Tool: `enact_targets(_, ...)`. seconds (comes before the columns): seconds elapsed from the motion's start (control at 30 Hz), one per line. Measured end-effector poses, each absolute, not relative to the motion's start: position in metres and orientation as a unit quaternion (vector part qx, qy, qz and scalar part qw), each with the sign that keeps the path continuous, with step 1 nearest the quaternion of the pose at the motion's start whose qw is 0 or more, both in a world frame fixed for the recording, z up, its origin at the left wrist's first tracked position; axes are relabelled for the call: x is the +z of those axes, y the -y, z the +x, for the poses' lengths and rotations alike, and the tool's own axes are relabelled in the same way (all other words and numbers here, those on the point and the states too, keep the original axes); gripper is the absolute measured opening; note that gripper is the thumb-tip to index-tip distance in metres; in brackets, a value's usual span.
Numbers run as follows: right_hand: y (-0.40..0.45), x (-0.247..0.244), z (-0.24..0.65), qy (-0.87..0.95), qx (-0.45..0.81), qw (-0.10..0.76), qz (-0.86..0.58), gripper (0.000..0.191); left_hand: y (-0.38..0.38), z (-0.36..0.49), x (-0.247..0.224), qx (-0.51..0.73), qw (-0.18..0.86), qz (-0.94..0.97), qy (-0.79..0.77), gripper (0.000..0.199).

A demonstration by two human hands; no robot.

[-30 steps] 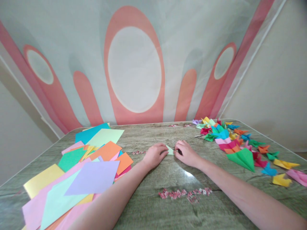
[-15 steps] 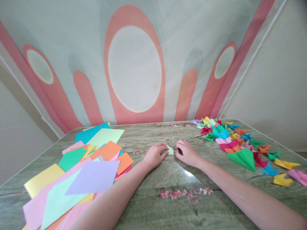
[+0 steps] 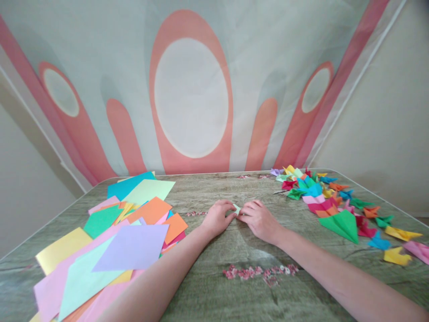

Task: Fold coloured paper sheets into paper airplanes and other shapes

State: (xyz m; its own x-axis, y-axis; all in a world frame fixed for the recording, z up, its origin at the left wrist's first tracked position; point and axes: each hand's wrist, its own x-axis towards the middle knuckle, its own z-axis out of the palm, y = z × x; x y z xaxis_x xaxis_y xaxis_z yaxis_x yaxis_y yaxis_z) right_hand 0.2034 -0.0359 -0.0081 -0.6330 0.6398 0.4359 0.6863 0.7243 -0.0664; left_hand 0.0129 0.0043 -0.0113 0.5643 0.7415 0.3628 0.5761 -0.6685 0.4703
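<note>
A small pale green folded paper (image 3: 236,209) lies at the middle of the table, between my two hands. My left hand (image 3: 218,218) grips its left side with fingers and thumb pinched together. From the other side, my right hand (image 3: 259,220) has its fingertips closed on the right edge of the same paper. The fingers of both hands cover much of it, so only its upper part shows.
Loose coloured sheets, with a purple one (image 3: 132,247) on top, spread over the left of the wood-patterned table (image 3: 214,295). Folded paper pieces, including a green one (image 3: 342,225), crowd the right side. A patterned cloth (image 3: 127,27) hangs behind.
My right hand has shifted slightly left over the paper and its fingers now lie flatter. Less of the pale green paper shows. My left hand has hardly moved.
</note>
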Motion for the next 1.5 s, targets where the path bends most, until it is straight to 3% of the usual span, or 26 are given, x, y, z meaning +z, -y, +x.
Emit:
enact_targets(0.3, 0.035, -0.003, 0.201, 0.901, -0.036, 0.174, -0.397, 0.022, -0.005, 0.014, -0.012, 0.277, 0.153, 0.871, -0.375, 0.015)
enact_targets(0.8, 0.050, 0.025, 0.205, 0.865, -0.102, -0.022, -0.491, 0.017, -0.005, 0.013, -0.011, 0.274, 0.166, 0.867, -0.381, 0.015)
enact_targets(1.17, 0.049, 0.012, 0.198, 0.869, -0.101, 0.114, -0.471, 0.021, -0.005, 0.013, -0.011, 0.274, 0.165, 0.867, -0.383, 0.015)
enact_targets(1.5, 0.045, 0.001, 0.194, 0.883, -0.058, 0.101, -0.455, 0.022, -0.001, 0.014, -0.008, 0.254, 0.143, 0.876, -0.384, 0.019)
